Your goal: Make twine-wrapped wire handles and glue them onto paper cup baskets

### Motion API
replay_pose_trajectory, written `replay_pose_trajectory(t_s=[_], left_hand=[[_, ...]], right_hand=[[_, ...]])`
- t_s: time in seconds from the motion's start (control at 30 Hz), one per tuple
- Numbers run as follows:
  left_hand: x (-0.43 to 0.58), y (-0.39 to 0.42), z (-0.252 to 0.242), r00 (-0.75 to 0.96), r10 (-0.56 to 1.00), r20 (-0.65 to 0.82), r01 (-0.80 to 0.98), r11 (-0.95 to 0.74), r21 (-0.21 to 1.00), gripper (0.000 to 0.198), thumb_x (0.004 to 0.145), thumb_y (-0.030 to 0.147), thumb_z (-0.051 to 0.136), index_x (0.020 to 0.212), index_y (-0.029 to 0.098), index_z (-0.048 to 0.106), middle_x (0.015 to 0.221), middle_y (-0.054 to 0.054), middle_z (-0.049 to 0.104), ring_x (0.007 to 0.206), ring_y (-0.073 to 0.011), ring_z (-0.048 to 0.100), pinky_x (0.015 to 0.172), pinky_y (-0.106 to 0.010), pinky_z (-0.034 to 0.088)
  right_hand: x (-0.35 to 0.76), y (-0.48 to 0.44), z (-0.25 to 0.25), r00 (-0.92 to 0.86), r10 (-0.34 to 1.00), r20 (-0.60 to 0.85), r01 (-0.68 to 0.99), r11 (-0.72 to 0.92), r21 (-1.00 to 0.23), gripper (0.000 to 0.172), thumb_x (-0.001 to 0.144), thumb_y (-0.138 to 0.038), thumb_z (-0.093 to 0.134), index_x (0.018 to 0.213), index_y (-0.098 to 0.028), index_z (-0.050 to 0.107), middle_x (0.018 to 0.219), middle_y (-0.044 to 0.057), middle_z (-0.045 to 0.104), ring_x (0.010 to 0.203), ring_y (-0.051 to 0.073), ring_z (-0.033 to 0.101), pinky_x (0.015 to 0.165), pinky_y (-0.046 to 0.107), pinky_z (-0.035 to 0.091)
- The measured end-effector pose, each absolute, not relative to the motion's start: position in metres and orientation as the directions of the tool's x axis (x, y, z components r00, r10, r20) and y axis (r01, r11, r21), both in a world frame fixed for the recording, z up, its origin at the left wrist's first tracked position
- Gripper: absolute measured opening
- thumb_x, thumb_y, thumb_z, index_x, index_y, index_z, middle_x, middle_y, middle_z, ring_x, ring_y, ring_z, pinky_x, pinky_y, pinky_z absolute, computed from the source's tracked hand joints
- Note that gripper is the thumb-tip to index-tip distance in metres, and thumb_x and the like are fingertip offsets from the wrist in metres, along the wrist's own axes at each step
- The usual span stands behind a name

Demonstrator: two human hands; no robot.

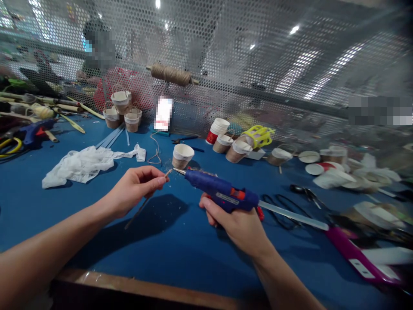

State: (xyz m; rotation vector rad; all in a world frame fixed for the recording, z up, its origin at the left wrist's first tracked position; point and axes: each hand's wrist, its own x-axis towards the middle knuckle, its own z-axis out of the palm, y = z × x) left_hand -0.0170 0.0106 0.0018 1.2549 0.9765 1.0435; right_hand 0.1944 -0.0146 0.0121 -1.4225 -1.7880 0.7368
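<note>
My left hand [140, 187] is closed, pinching a thin brown cord [139, 211] between thumb and fingers. One end of the cord sticks out past the fingertips, and the rest slants down below the hand. My right hand [238, 221] grips a blue hot glue gun [213, 189] by its handle. The gun's metal nozzle points left, close to the cord's upper end; whether they touch I cannot tell. A long clear glue stick [293, 213] juts from the gun's back. Just behind the nozzle stands a small paper cup [183, 156] wrapped in brown cloth with a white rim band.
White lace fabric [84, 165] lies left. Wrapped cups with handles [121, 101] are stacked behind it. More cups [238, 148] line the mesh partition [206, 38], where a twine roll [171, 74] hangs. A purple power strip [351, 254] lies right, near black cables. Scissors [11, 146] sit far left.
</note>
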Motion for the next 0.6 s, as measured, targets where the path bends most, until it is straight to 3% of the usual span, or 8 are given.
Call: replay_pose_trajectory(t_s=[0.6], left_hand=[[-0.0178,0.0099,0.0009,0.231,0.972,0.042,-0.007,-0.041,0.999,0.015,0.071,0.030,0.060,0.071,0.015,0.058,0.055,0.005,0.044,0.048,-0.0054,0.033,0.045,-0.019,0.023]], right_hand=[[0.1973,-0.0138,0.0091,-0.172,0.960,0.221,0.610,0.280,-0.741,0.026,0.075,-0.035,0.050,0.059,-0.017,0.059,0.040,-0.002,0.051,0.038,0.010,0.049,0.045,0.023,0.043]])
